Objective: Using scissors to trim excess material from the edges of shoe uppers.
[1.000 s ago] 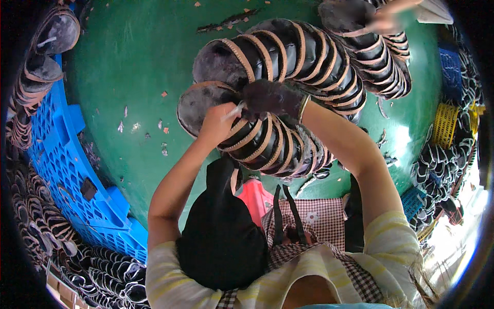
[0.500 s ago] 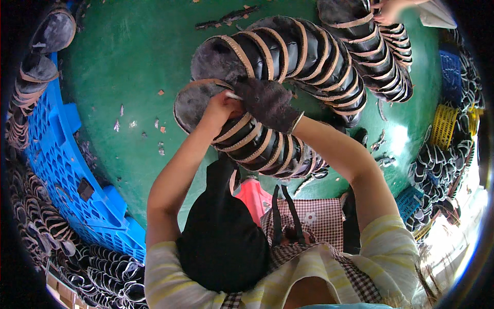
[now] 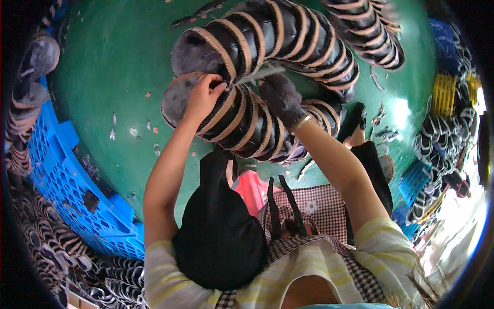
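A curved row of nested black shoes (image 3: 278,31) with tan stitched rims and grey fleecy linings lies on the green floor, bending round toward me. My bare left hand (image 3: 201,98) pinches with thumb and finger beside the rim of the nearest end shoe (image 3: 177,100). From those fingertips a thin grey strip (image 3: 252,76), blurred, stretches right past the top of my other hand. My right hand (image 3: 282,100), in a dark fuzzy glove, is curled over the inside of the curve. Its fingertips are partly hidden, so what they grip is unclear.
Another row of shoes (image 3: 368,31) lies at the far right. A blue plastic pallet (image 3: 77,170) runs along the left, with more shoe rows beyond it. Yellow (image 3: 443,103) and blue crates (image 3: 414,183) stand at the right. Scraps litter the floor.
My gloved right hand has moved right and away from my left hand. The grey strip now shows stretched out. The whole view has shifted slightly, and the other person's hand is out of clear sight.
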`<action>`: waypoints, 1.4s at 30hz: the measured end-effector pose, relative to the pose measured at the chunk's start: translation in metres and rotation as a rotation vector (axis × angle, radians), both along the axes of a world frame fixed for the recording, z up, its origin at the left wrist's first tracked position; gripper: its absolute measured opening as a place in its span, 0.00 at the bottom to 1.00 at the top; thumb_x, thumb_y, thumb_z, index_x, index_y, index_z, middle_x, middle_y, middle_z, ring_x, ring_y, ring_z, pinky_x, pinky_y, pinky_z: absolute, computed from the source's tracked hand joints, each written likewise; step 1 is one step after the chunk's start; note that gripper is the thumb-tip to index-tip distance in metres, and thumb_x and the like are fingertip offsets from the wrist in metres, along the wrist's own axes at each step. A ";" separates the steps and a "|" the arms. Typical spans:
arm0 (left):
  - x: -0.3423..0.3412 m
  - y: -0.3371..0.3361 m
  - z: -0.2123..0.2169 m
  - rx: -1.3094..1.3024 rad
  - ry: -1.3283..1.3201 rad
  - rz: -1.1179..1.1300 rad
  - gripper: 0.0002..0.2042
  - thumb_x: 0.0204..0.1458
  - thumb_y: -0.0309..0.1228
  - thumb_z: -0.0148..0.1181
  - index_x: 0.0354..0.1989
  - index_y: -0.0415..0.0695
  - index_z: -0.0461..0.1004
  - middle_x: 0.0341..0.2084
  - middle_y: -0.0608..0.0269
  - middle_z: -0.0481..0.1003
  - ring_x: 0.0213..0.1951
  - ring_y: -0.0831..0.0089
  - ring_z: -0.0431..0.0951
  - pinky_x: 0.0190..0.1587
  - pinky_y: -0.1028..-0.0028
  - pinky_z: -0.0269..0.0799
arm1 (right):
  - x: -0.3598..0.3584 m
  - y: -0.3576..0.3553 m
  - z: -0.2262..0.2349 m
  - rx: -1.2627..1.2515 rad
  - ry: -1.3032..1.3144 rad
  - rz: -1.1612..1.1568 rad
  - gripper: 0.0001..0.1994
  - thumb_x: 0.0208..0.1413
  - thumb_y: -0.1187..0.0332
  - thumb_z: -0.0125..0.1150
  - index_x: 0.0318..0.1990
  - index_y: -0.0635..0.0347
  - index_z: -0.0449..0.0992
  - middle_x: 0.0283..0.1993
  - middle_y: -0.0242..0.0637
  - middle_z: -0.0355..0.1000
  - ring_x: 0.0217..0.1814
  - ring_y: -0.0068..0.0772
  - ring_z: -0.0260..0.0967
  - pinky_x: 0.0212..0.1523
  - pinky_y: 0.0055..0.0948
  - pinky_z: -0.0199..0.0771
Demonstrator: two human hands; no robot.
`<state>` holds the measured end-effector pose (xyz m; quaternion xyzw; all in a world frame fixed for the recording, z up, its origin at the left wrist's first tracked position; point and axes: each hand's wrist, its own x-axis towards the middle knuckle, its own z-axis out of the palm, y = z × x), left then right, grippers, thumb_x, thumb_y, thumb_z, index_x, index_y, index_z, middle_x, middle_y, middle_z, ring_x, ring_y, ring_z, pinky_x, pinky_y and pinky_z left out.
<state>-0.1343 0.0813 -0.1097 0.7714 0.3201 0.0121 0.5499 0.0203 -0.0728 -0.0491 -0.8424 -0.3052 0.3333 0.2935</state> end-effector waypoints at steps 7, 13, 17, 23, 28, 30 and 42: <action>0.064 -0.005 -0.013 -0.281 0.096 -0.049 0.14 0.43 0.21 0.58 0.41 0.38 0.70 0.34 0.66 0.71 0.38 0.77 0.69 0.41 0.76 0.66 | -0.039 -0.134 0.014 0.296 -0.042 -0.376 0.14 0.43 0.69 0.55 0.40 0.63 0.69 0.40 0.49 0.69 0.45 0.46 0.65 0.49 0.39 0.64; 0.147 -0.096 0.174 0.146 -0.270 -0.271 0.16 0.38 0.14 0.53 0.39 0.35 0.65 0.29 0.70 0.59 0.28 0.81 0.59 0.35 0.82 0.60 | -0.098 -0.195 0.040 0.549 1.267 -1.013 0.29 0.53 0.46 0.47 0.53 0.62 0.63 0.52 0.48 0.64 0.51 0.41 0.64 0.50 0.37 0.65; 0.190 -0.195 0.313 0.267 -0.326 -0.497 0.14 0.38 0.13 0.50 0.20 0.43 0.51 0.37 0.58 0.62 0.40 0.73 0.62 0.48 0.77 0.56 | -0.094 -0.177 0.068 1.540 1.619 -1.098 0.33 0.50 0.43 0.50 0.55 0.59 0.61 0.53 0.39 0.66 0.50 0.38 0.64 0.53 0.38 0.64; 0.161 -0.308 0.418 0.435 -0.536 -0.788 0.14 0.38 0.14 0.51 0.20 0.43 0.51 0.38 0.59 0.61 0.40 0.73 0.62 0.47 0.78 0.57 | -0.087 -0.224 0.180 1.826 1.538 -0.870 0.30 0.51 0.48 0.53 0.56 0.58 0.58 0.55 0.39 0.63 0.52 0.39 0.64 0.55 0.38 0.64; 0.150 -0.398 0.461 0.388 -0.818 -0.883 0.11 0.40 0.16 0.54 0.34 0.37 0.64 0.35 0.66 0.63 0.31 0.82 0.59 0.39 0.84 0.57 | -0.077 -0.296 0.210 2.181 1.071 -0.926 0.30 0.51 0.56 0.57 0.58 0.57 0.54 0.56 0.34 0.61 0.54 0.38 0.62 0.54 0.39 0.65; 0.152 -0.438 0.476 0.394 -0.892 -0.938 0.13 0.40 0.17 0.55 0.37 0.37 0.66 0.34 0.67 0.63 0.30 0.83 0.58 0.38 0.84 0.57 | -0.069 -0.333 0.219 2.214 0.749 -1.008 0.32 0.50 0.59 0.58 0.60 0.55 0.50 0.59 0.35 0.57 0.57 0.37 0.58 0.56 0.39 0.62; 0.205 -0.587 0.376 0.139 -0.598 -1.371 0.24 0.48 0.32 0.58 0.53 0.34 0.60 0.45 0.53 0.67 0.44 0.70 0.71 0.46 0.73 0.66 | -0.071 -0.591 0.114 0.894 -0.385 -2.185 0.19 0.50 0.63 0.53 0.46 0.65 0.61 0.37 0.43 0.69 0.38 0.39 0.66 0.38 0.35 0.67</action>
